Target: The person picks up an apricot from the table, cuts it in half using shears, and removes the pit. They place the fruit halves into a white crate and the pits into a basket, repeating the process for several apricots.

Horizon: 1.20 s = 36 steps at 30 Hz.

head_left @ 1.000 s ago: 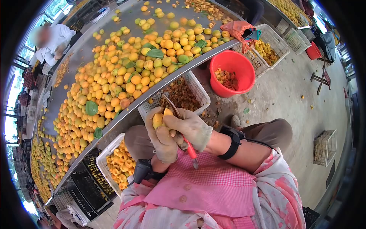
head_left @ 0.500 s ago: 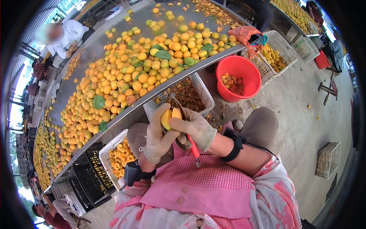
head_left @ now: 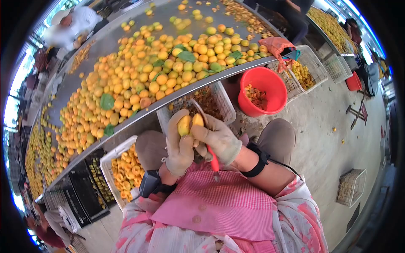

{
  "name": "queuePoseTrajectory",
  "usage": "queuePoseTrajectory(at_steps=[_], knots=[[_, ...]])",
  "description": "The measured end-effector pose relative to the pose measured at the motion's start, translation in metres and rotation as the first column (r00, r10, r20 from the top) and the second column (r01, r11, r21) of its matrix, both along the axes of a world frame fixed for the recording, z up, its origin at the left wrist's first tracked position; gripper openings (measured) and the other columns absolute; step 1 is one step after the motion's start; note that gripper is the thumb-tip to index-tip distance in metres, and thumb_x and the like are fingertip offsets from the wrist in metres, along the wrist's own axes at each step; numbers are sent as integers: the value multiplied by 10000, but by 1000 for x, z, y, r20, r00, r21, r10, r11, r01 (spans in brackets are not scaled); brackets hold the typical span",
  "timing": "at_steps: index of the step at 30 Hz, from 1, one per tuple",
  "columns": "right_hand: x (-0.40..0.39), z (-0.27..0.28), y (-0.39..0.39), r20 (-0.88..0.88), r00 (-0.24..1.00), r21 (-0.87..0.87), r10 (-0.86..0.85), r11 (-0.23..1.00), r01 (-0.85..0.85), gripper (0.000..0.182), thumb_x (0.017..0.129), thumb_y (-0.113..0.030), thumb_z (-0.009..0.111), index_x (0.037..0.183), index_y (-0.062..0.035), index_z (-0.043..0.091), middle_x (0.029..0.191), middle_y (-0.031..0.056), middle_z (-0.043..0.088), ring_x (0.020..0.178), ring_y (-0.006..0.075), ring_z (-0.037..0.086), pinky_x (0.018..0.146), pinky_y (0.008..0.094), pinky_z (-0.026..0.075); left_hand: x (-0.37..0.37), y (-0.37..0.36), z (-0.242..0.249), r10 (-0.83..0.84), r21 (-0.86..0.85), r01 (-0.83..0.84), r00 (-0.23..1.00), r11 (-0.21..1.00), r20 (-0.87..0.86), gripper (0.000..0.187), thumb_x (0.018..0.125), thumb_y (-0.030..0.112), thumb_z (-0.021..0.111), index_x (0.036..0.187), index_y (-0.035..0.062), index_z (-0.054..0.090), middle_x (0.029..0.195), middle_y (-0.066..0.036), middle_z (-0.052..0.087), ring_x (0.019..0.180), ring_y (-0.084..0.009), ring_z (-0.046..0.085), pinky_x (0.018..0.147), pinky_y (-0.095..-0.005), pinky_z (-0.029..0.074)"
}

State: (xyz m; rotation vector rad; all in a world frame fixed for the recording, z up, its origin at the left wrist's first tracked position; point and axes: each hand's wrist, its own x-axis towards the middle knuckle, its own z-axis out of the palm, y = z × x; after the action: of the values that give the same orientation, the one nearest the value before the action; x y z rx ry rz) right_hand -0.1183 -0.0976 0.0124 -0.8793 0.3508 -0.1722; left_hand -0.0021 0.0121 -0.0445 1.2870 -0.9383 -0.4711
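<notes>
My left hand (head_left: 179, 148), in a pale work glove, pinches a yellow apricot half (head_left: 184, 125) in front of my lap. Right beside it, my gloved right hand (head_left: 220, 141) has its fingers closed around a red-handled cutting tool (head_left: 214, 159). The tool's curved metal end rises past the thumb, and its handle points down toward my apron. A second apricot half (head_left: 197, 120) sits between the two hands, against the right thumb and the metal. Both hands are close together, fingertips nearly meeting.
Whole apricots (head_left: 143, 80) are heaped on the metal table (head_left: 101, 48). Below its edge stand a crate of brown scraps (head_left: 228, 110), a red bucket (head_left: 276, 95) and a white crate of apricot halves (head_left: 126, 173). A person in white (head_left: 82, 21) sits across the table.
The view has shifted slightly. The apricot halves now show a little farther apart between my hands, and my left fingers have straightened somewhat. The tool stays in my right hand.
</notes>
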Motion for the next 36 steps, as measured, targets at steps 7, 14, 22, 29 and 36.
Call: queuePoseTrajectory(at_steps=[7,14,22,29,36], knots=[[0,19,-15,-10,994,-115,111,987,-111,327,910,-275,666,1072,-35,514,713,3,546,512,67,506,426,208,394,22,8,47,-191,106,187,981,977,22,555,821,129,663,1318,-10,460,992,-152,615,860,-245,621,773,-324,498],[12,25,-7,-151,985,-306,79,944,-123,372,877,-237,694,1105,-18,496,679,10,531,520,71,503,428,221,381,15,10,54,-52,128,56,998,990,-35,246,943,73,521,1171,-17,546,935,-96,601,788,-145,571,691,-281,482],[13,7,-7,-204,977,-367,-55,930,-24,390,855,-269,680,1084,-15,493,753,57,583,522,93,532,423,238,425,2,-10,26,81,181,-44,975,983,-208,210,1014,123,423,1128,5,555,1031,-58,571,875,-124,544,734,-259,464],[8,-3,-12,-246,966,-386,-78,922,-23,356,889,-210,676,1139,-51,479,777,17,569,564,72,543,439,215,422,-4,-24,29,187,330,-45,892,943,-411,300,1038,242,362,1097,39,574,1009,-82,565,863,-122,546,714,-264,463],[2,-3,-11,-118,970,-258,-212,950,176,232,890,-160,662,1022,-45,510,767,30,636,518,65,537,414,195,398,10,-28,44,7,196,203,677,959,-736,394,1051,356,334,1154,53,564,953,-32,567,687,-94,500,634,-240,447]])
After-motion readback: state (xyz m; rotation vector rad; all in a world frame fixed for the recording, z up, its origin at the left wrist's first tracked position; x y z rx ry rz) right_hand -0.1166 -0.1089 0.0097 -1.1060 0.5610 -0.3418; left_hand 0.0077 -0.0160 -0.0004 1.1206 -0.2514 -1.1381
